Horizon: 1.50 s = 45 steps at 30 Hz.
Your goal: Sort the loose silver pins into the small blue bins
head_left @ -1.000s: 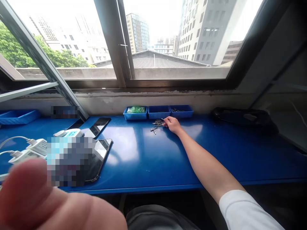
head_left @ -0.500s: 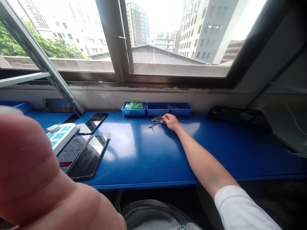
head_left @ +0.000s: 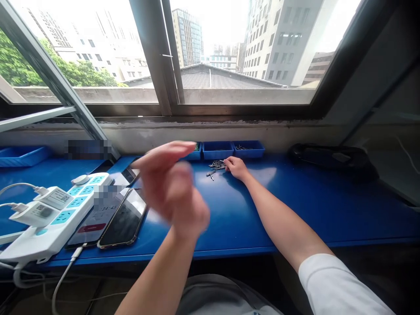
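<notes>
My left hand (head_left: 173, 188) is raised in the air over the left part of the blue table, smeared by motion, its fingers partly bent with nothing visible in them. My right hand (head_left: 235, 167) rests at the right edge of a pile of small metal pieces (head_left: 216, 165), fingers pressed together; what they hold, if anything, is too small to name. Behind the pile stand the middle blue bin (head_left: 218, 154) and the right blue bin (head_left: 249, 153), which has dark metal pieces in it. The left bin (head_left: 196, 154) is mostly hidden behind my left hand.
On the left lie phones (head_left: 123, 221) and a white power strip (head_left: 82, 197) with chargers and cables. A blue tray (head_left: 24, 156) sits at the far left, a black bag (head_left: 328, 162) at the right. A metal frame (head_left: 85, 122) slants before the window.
My left hand has moved from close in front of the camera out over the table, uncovering the power strip and chargers. My right hand stays at the pile.
</notes>
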Available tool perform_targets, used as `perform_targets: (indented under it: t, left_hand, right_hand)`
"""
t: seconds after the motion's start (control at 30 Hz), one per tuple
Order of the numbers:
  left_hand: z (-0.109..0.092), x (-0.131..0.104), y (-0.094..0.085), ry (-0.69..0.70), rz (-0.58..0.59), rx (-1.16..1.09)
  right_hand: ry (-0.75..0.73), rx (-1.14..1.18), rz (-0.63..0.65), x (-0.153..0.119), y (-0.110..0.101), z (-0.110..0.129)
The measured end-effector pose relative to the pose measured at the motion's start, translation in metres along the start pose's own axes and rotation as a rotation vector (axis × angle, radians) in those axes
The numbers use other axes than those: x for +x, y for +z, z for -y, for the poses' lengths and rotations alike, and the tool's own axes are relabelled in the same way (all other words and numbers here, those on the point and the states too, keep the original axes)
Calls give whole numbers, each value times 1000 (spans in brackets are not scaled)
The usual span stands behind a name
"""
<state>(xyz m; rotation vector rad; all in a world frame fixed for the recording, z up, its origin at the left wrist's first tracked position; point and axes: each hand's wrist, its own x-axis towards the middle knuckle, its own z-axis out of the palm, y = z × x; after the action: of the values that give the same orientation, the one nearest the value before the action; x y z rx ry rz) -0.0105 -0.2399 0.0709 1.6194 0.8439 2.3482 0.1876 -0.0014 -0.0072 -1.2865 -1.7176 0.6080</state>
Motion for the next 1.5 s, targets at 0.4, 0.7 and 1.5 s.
perform_targets:
  t: [0.4, 0.7, 1.5]
  left_hand:
    - [213, 44, 101, -265, 894, 463]
    - [222, 35, 105, -246, 729, 451]
    - [236, 29, 97, -229, 972, 828]
  right_hand:
    - [40, 115, 21, 1, 0, -1]
    - [59, 424, 24, 3, -7, 1]
    - [-150, -283, -186, 7, -16, -10]
